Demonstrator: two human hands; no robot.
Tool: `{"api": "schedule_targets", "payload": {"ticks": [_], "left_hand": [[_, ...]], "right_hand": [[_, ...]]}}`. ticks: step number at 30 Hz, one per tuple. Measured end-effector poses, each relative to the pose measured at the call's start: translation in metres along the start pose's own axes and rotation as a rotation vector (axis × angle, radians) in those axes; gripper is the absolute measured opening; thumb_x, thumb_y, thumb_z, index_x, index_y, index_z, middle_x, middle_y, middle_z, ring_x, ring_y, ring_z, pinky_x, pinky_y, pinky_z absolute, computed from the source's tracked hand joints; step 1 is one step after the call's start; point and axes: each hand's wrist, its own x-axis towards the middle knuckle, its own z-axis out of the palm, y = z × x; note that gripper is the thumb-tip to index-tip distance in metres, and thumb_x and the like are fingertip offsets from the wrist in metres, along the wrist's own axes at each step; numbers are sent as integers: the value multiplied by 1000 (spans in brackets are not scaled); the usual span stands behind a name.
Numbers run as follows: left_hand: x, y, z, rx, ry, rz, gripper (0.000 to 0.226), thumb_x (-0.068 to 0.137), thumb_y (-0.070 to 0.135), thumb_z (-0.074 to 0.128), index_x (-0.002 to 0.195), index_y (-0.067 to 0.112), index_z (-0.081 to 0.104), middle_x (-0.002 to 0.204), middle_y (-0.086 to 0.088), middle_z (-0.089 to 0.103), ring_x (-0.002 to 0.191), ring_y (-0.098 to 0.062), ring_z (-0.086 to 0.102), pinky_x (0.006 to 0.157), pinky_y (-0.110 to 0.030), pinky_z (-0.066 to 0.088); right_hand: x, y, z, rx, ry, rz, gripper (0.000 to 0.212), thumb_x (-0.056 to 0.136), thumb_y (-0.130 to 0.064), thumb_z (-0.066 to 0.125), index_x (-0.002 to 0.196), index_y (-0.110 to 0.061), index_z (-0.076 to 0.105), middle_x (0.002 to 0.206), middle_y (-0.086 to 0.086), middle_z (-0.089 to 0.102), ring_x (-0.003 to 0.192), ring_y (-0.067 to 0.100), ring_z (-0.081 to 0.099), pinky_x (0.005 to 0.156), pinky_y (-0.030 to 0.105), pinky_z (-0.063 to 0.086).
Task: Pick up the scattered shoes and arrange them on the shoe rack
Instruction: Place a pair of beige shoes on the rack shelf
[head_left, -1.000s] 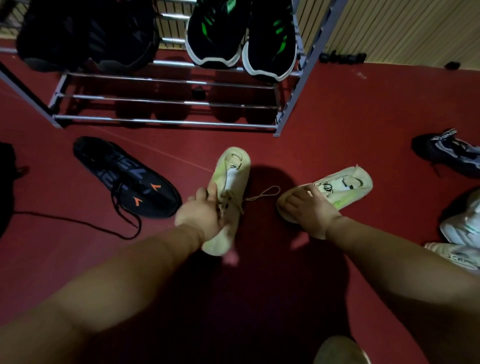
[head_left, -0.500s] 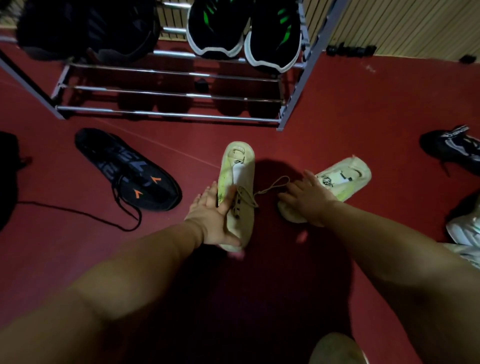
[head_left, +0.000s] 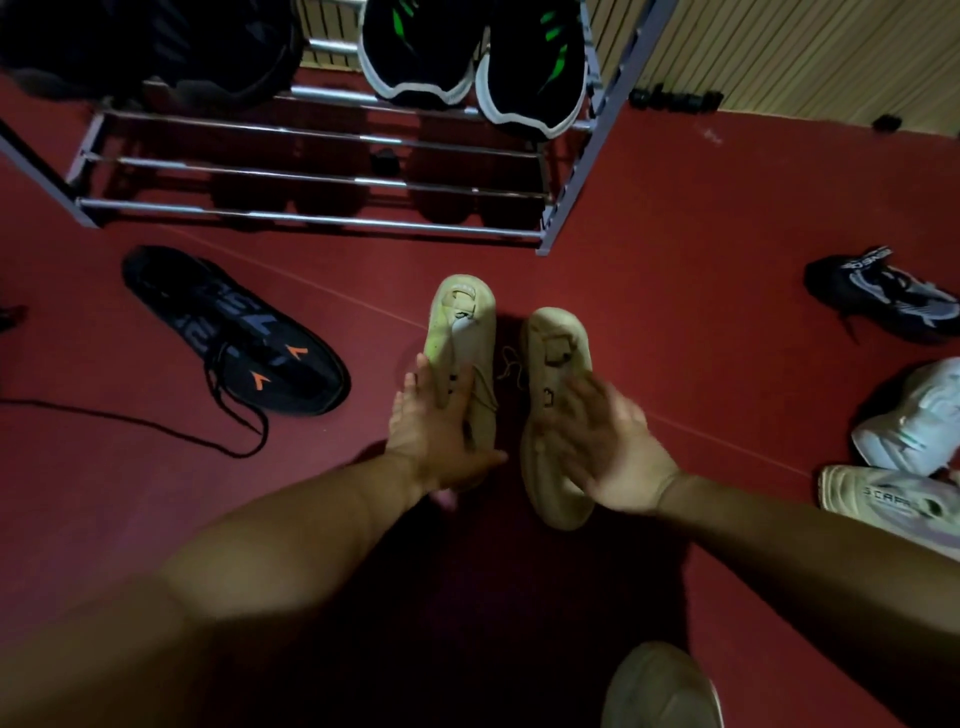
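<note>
The left grip (head_left: 441, 431), a bare hand, lies flat on the left cream shoe (head_left: 460, 332). Its fingers (head_left: 415, 384) run straight along the shoe's outer side and the thumb reaches across near the heel, so it is spread rather than clenched. The right grip (head_left: 608, 447) is blurred. Its fingers look splayed and straight over the rear half of the right cream shoe (head_left: 558, 353), pressing on it rather than curling round it.

The two cream shoes lie side by side on the red floor (head_left: 675, 260), toes pointing toward the shoe rack (head_left: 311, 218), with a narrow gap between them. A loose lace (head_left: 506, 364) crosses that gap. They are in front of the rack's right half, near it but not on it.

To the left, a black sneaker with orange marks (head_left: 234, 332) lies at an angle on the floor, its dark lace (head_left: 130, 421) trailing away toward the left edge. At the right edge lie a black and white shoe (head_left: 883, 296), a white shoe (head_left: 919, 421) and a pale lettered shoe (head_left: 893, 499).

On the rack's upper bars sits a pair of black shoes with green stripes (head_left: 415, 52), with dark shoes (head_left: 156, 47) beside them to the left. The lower bars hold no shoes. A slatted wall (head_left: 805, 52) stands behind, and a pale rounded toe (head_left: 660, 686) shows at the bottom edge.
</note>
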Motion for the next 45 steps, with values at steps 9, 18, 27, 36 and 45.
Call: {"api": "schedule_targets", "payload": {"ticks": [9,18,27,36,45], "left_hand": [[-9,4,15,53,-95,-24,116,69,51,75,139,54,-18,136,-3,-54,133,-42,-34,116,-48,6],[-8,-11,9,6,7,-70,100,77,58,60,144,49,-14,142,-11,-47,138,-42,-26,116,-49,5],[-4,-8,13,-54,125,-158,103,73,53,66,145,49,-8,152,-22,-16,138,-43,6,114,-42,13],[-8,-11,-3,-271,192,-126,98,71,47,67,146,50,5,149,-12,6,130,-33,15,108,-38,29],[-34,-13,-24,-394,262,-107,91,75,42,70,145,50,12,150,-10,9,131,-31,16,113,-36,17]], "right_hand": [[28,-30,22,675,332,399,104,80,-51,59,150,-21,-11,155,20,-17,144,41,1,111,52,27],[44,11,5,959,262,623,88,88,-53,51,152,-21,1,158,9,0,143,31,16,114,48,23],[19,-28,20,639,-36,623,118,73,-63,65,146,-32,-22,154,18,-22,137,36,20,108,40,29],[15,-28,15,940,239,540,103,63,-59,60,146,-49,1,156,2,-1,133,31,23,102,38,31],[8,-33,-17,988,333,430,96,73,-61,48,148,-31,-5,159,6,5,144,28,12,115,44,19]]}}
